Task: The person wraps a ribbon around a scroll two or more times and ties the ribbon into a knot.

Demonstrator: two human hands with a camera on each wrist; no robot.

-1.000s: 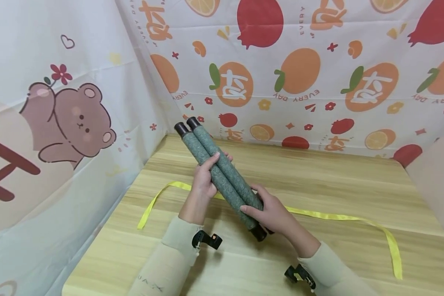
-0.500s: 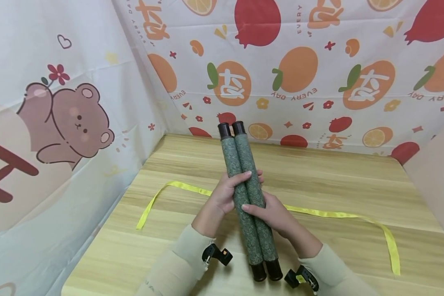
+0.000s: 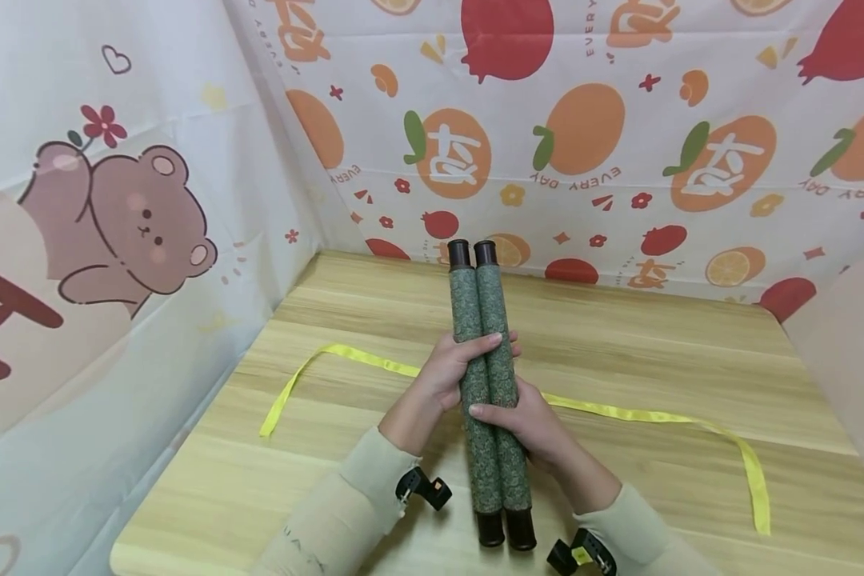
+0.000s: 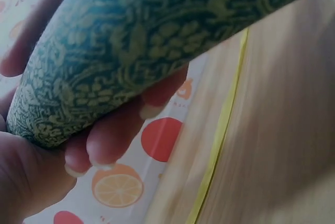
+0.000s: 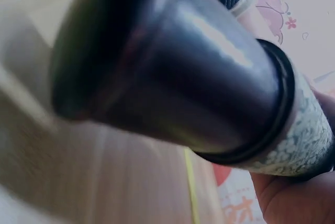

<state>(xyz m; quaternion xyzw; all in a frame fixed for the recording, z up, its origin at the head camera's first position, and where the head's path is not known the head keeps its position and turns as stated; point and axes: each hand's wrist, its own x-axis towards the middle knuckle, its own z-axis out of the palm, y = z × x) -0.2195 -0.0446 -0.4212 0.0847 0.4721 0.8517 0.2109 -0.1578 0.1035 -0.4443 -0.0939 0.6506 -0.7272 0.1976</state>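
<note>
A rolled-up scroll [image 3: 500, 384], green brocade with dark end knobs, is held above the table as two rolls side by side, nearly upright in the head view. My left hand [image 3: 446, 372] grips it around the middle, thumb across the front of both rolls. Just lower, on the right side, my right hand [image 3: 536, 420] holds it with the thumb over the front. The left wrist view shows patterned cloth [image 4: 120, 62] with fingertips [image 4: 112, 140] curled behind it. A dark end knob [image 5: 199, 72] fills much of the right wrist view.
Behind the scroll, a yellow ribbon [image 3: 619, 413] lies across the wooden table [image 3: 662, 344], its ends curving toward the front at both sides. A fruit-print cloth [image 3: 590, 200] hangs along the back, and a bear-print cloth [image 3: 144, 240] on the left.
The scroll has turned from a slant leaning left to nearly upright. My left hand has shifted right and lower, closer to my right hand. Both hands keep hold of it.
</note>
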